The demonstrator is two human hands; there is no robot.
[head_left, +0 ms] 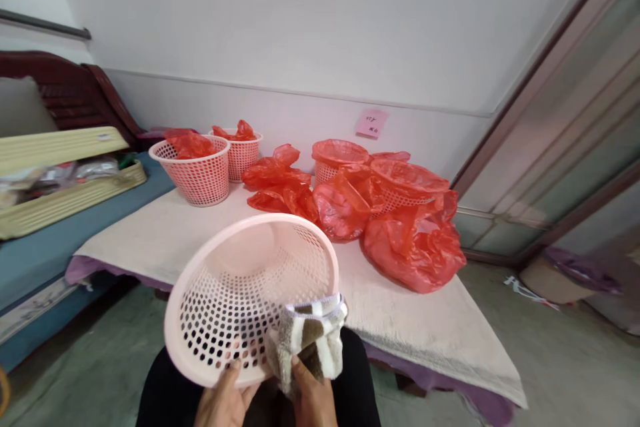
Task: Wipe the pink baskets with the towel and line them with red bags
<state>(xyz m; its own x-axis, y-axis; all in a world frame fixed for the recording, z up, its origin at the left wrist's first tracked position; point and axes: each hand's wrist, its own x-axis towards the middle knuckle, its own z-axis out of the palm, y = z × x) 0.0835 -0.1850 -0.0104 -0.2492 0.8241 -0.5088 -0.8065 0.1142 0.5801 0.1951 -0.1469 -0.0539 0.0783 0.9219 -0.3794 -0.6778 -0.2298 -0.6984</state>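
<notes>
A pale pink plastic basket (240,247) with a holed wall lies tilted over my lap, its wide mouth turned toward me. My left hand (226,397) grips its near rim, thumb on the inside. A striped brown-and-white cloth (320,340) with a purple edge hangs over the rim at the right. My right hand (311,395) is closed on that cloth against the basket; part of its fingers is hidden behind the cloth.
A low table with a white cover (380,293) stands ahead. On it are pink baskets (200,177) holding red bags, loose red bags (280,180), and red-lined baskets (410,177). A bed (30,267) is at left; a bin (555,277) stands at right.
</notes>
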